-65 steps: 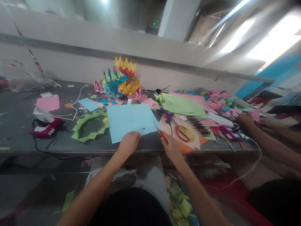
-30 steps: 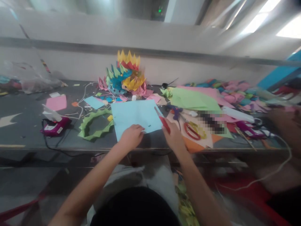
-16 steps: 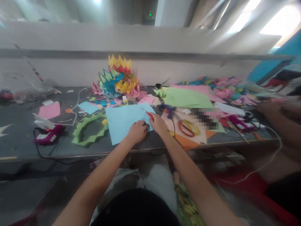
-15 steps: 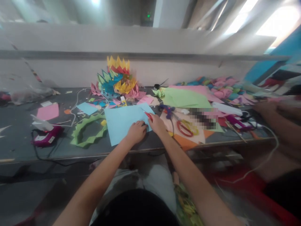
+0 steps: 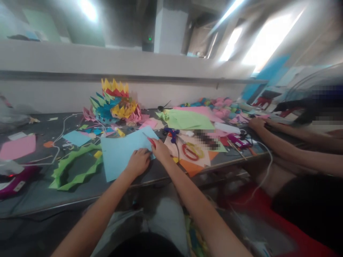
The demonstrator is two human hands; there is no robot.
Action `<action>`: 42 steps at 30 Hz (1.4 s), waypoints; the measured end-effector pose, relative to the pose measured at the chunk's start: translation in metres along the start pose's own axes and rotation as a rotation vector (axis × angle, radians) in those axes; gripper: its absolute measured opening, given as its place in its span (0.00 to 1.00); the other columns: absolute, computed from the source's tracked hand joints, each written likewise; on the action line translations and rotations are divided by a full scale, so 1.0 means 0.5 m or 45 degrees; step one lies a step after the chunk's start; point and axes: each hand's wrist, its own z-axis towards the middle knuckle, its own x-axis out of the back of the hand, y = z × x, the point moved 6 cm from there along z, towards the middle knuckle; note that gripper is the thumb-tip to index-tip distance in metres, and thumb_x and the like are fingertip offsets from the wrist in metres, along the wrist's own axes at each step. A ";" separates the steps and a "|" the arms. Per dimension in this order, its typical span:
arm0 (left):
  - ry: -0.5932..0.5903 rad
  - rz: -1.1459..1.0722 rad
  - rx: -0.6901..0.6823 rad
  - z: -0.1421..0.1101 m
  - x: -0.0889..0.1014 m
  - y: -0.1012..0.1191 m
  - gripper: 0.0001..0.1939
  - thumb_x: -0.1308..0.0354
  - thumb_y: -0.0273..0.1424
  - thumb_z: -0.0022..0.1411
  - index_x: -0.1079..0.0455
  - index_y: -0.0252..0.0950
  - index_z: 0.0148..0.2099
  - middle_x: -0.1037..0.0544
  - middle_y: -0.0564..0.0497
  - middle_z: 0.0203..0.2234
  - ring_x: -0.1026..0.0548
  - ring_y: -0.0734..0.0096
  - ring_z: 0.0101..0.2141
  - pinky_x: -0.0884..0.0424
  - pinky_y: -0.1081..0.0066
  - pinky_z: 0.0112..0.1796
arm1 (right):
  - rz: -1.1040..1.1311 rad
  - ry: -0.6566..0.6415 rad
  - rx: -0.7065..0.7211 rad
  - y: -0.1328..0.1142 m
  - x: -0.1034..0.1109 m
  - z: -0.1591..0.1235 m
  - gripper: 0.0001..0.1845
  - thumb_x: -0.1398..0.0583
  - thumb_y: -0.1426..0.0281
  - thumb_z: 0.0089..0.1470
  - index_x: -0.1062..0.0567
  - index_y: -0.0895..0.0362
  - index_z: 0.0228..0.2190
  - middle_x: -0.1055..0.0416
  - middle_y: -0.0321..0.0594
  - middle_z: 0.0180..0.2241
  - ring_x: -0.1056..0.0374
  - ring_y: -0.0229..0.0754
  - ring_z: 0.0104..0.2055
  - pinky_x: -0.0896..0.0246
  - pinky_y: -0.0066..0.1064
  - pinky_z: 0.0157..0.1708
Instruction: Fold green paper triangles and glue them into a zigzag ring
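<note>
A light blue sheet of paper lies on the dark table in front of me. My left hand rests palm down on its lower right part, fingers laid out over the paper. In my right hand, closed at the sheet's right edge, is a slim red tool with a thin greyish tip over the paper; whether it is a blade or a pen is too blurred to tell. Left of the sheet lies a green zigzag paper ring. Right of my hands are scissors with red handles and yellow-handled scissors.
Folded paper crowns are piled at the back. A blue glue gun lies beyond my right hand. Purple devices sit at both sides, with white cords. Green sheets lie behind. A co-worker's arms reach in from the right.
The view has swung right, so the table's things sit further left and more of the co-worker shows. My hands stay on the blue sheet, with the red tool still in the right.
</note>
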 end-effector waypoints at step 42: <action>0.217 -0.057 0.018 -0.003 0.021 0.011 0.12 0.50 0.29 0.61 0.24 0.38 0.34 0.22 0.48 0.37 0.27 0.63 0.42 0.36 0.58 0.48 | -0.048 -0.104 0.054 -0.011 0.009 -0.001 0.23 0.54 0.68 0.61 0.42 0.59 0.56 0.34 0.52 0.47 0.33 0.48 0.45 0.38 0.36 0.41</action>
